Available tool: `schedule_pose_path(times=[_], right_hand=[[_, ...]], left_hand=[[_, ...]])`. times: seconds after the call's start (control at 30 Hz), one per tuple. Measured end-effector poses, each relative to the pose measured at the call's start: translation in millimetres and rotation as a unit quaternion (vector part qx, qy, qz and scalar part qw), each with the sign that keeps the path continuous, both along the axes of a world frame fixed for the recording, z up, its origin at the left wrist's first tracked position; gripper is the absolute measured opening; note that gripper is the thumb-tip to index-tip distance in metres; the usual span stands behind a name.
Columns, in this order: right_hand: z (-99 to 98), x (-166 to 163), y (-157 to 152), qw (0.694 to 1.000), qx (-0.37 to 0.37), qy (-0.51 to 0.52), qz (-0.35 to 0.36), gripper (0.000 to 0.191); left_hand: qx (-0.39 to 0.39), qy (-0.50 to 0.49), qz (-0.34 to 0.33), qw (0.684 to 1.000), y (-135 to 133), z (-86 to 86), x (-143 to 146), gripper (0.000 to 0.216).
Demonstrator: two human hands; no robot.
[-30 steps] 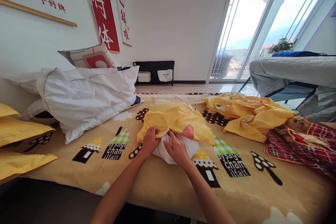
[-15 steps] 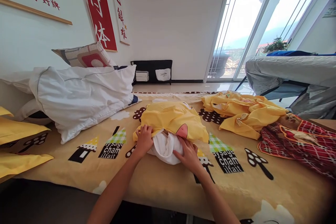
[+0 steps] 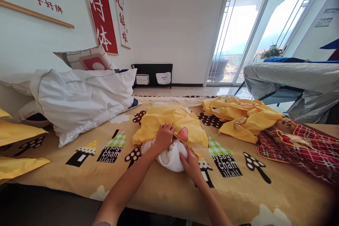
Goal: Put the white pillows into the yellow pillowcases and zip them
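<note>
A white pillow (image 3: 169, 157) lies in the middle of the bed, partly inside a yellow pillowcase (image 3: 169, 122) with a pink duck beak print. My left hand (image 3: 163, 137) grips the pillowcase's open hem on top of the pillow, fingers curled. My right hand (image 3: 191, 164) presses against the pillow's bare white end at its right side, fingers bent around it. The far part of the pillow is hidden under the yellow cloth.
The bed carries a tan blanket (image 3: 159, 183) with house prints. White pillows (image 3: 79, 95) lie at the left, yellow pillows (image 3: 16, 132) at the far left edge. Crumpled yellow cloth (image 3: 243, 114) and red plaid fabric (image 3: 299, 144) lie to the right. A grey covered table (image 3: 291, 77) stands beyond.
My left hand has moved right along the pillowcase hem onto the top of the pillow. My right hand stays low on the pillow's white end. The pillowcase edge sits slightly further over the pillow.
</note>
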State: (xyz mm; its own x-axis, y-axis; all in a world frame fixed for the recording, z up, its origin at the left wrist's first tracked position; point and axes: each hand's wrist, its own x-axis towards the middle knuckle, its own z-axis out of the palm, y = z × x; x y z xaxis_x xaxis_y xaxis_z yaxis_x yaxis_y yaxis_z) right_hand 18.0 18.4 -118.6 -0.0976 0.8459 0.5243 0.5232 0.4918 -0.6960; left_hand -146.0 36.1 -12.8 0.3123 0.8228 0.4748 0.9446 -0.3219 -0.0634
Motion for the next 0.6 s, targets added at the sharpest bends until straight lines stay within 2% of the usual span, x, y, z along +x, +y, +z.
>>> schedule_pose_path(times=[0.13, 0.27, 0.33, 0.43, 0.6], right_hand=[[7.8, -17, -3, 0.986, 0.13, -0.107, 0.002, 0.028], [16.1, -47, 7, 0.973, 0.21, -0.067, -0.064, 0.033], [17.0, -62, 16, 0.97, 0.222, -0.047, -0.085, 0.037], [16.9, -73, 31, 0.973, 0.212, -0.053, -0.079, 0.04], [17.5, -54, 52, 0.976, 0.164, -0.058, -0.131, 0.036]], left_hand=[[-0.017, -0.006, -0.043, 0.999, 5, 10.5, 1, 0.014], [-0.053, -0.063, -0.091, 0.992, -1, 28.4, 6, 0.012], [-0.061, -0.078, -0.096, 0.99, -5, 36.3, 10, 0.011], [-0.058, -0.042, -0.092, 0.993, -11, 43.4, 13, 0.012], [-0.012, 0.024, -0.063, 0.998, -12, 38.0, 5, 0.02]])
